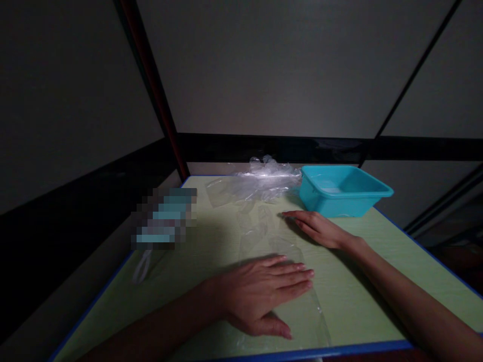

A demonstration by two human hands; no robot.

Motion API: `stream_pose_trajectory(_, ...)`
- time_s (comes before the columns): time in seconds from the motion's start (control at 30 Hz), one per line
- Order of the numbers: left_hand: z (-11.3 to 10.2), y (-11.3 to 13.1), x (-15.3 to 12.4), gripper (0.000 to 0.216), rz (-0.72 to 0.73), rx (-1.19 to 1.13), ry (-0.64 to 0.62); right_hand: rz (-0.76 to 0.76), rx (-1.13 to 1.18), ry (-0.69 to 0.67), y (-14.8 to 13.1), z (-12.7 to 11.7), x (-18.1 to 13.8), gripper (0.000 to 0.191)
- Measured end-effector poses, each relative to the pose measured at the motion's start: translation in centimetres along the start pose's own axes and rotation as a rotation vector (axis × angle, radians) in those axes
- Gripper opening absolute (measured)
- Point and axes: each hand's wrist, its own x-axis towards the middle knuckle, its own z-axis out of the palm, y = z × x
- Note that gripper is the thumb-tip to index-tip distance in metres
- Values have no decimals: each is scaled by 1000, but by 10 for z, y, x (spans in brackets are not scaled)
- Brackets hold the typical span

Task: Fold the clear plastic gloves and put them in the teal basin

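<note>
A thin, see-through plastic glove [319,314] lies spread on the table, its finger-like lobes pointing away from me. My left hand [260,291] rests flat on it, palm down, with fingers stretched out and thumb apart. To the right of the glove's far end is my right hand [317,229], held low over the table or touching it. Its index finger points left and the others curl slightly; I see nothing in it. Farther back sits a crumpled heap of clear plastic gloves [264,181].
A turquoise plastic basin [335,201] stands at the back right, just beyond my right hand. On the left lies a blurred-out object [166,218] with a white strap loop [142,266]. The light green table [211,241] has a blue edge; dark-trimmed panels rise behind it.
</note>
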Motion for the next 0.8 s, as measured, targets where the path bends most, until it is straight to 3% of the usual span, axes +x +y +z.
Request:
stream_pose_trajectory(0.43, 7, 9, 2, 63, -44, 10, -28, -46, 5, -56, -5, -1, 1, 39)
stream_pose_trajectory(0.6, 8, 15, 3, 64, -37, -16, -35, -165, 13, -187, -12, 3, 4, 46)
stream_pose_trajectory(0.8, 8, 16, 5, 65, -50, -38, -54, -129, -91, -315, -6, 15, 4, 57)
